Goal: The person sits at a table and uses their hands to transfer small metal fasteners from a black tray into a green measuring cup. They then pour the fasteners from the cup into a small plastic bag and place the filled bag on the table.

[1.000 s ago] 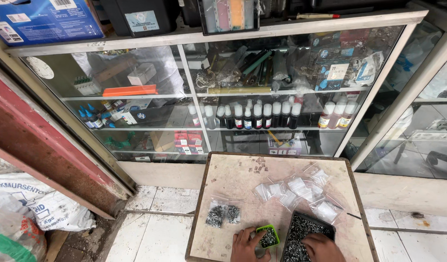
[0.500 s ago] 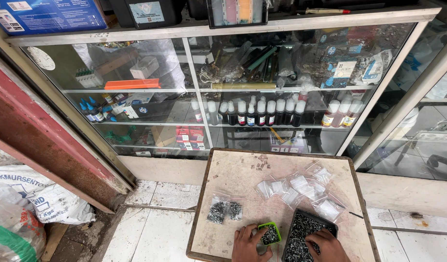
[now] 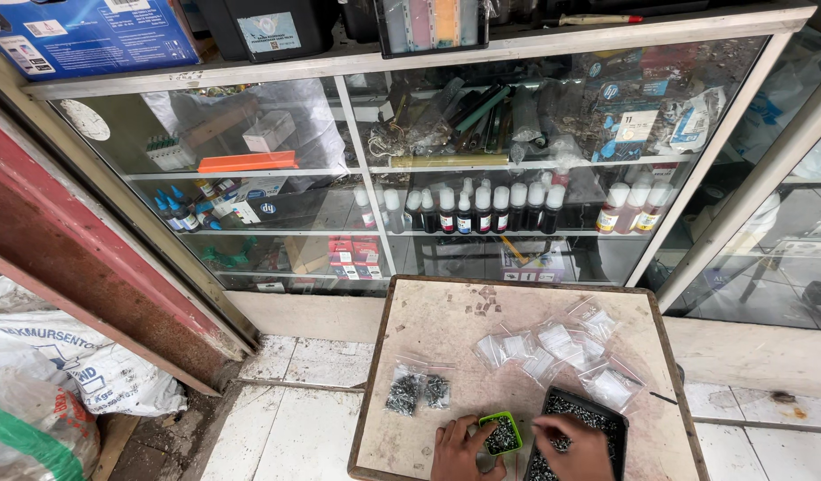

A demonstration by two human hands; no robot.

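My left hand point(image 3: 461, 450) rests at the near edge of a small worn wooden table point(image 3: 446, 330), fingers curled around a small green tray point(image 3: 500, 435) of dark screws. My right hand point(image 3: 573, 443) lies in a black tray point(image 3: 606, 415) full of small dark screws, fingers bent down onto them; whether it pinches any is hidden. Two small clear bags filled with screws point(image 3: 417, 391) lie to the left of the green tray. Several empty clear zip bags point(image 3: 557, 352) are scattered over the far right part of the table.
A glass display cabinet point(image 3: 428, 169) stands behind the table, holding ink bottles point(image 3: 482, 209), boxes and tools. Boxes sit on top. A red wooden beam point(image 3: 81, 258) leans at left, white sacks point(image 3: 63, 365) lie on the tiled floor point(image 3: 286, 419).
The view has tilted down slightly, so the table and both hands show more fully. The hands stay at the two trays.
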